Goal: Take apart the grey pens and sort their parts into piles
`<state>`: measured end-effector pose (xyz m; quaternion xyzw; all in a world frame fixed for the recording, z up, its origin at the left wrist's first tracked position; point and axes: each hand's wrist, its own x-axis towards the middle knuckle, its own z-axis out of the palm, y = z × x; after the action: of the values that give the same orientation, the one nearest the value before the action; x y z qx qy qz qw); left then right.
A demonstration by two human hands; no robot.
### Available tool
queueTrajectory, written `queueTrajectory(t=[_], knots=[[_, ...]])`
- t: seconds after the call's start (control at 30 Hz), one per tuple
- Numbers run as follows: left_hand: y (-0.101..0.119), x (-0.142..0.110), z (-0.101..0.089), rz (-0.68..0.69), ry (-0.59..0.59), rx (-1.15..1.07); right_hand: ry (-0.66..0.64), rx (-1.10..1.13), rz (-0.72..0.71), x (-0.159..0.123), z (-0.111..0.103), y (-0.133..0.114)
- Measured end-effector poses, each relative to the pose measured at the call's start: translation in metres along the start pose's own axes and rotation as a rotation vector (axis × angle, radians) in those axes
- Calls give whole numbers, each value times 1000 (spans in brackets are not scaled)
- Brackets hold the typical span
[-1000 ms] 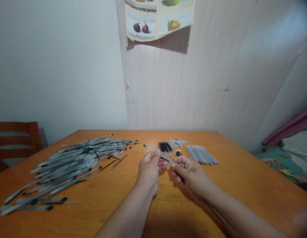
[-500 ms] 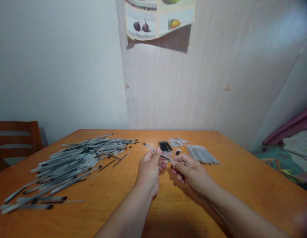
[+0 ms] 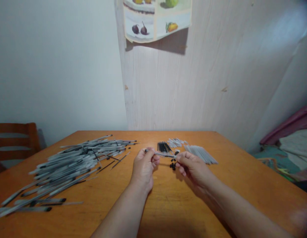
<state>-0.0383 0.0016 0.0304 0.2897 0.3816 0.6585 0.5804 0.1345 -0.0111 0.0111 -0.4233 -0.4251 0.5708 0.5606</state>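
A slim clear pen [image 3: 165, 154] with a dark core is held nearly level above the table between my two hands. My left hand [image 3: 143, 162] pinches it close to its black left end. The thumb and fingers of my right hand [image 3: 191, 162] are closed on the pen's other end. Just under the pen, by my right fingertips, lie several small black plugs [image 3: 172, 166]. Beyond my hands is a row of black refills [image 3: 164, 147]. A group of clear caps [image 3: 176, 142] lies behind, and clear pen barrels [image 3: 202, 154] are lined up to the right.
A big loose heap of pens [image 3: 71, 165] spreads over the left side of the wooden table [image 3: 113, 205]. A wooden chair [image 3: 17, 138] stands at the left. Folded cloths [image 3: 294, 145] are at the right, and a fruit poster [image 3: 157, 23] hangs on the wall.
My left hand has slid toward the pen's black end, and my right hand has shifted slightly right. The pen has turned from slanted to nearly level. More black plugs are now uncovered.
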Motion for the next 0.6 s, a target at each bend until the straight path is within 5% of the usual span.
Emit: queueTrajectory(t=[0.2,0.43,0.6], knots=[[-12,3,-4,-38,-135,254,86,149,-41,6,-9,-10],[-23,-4,-3,-226,-458,436,115,173,-65,14,-12,-7],[-29,-6,-1,-241,-391,289,60,-18,-110,8,3,10]])
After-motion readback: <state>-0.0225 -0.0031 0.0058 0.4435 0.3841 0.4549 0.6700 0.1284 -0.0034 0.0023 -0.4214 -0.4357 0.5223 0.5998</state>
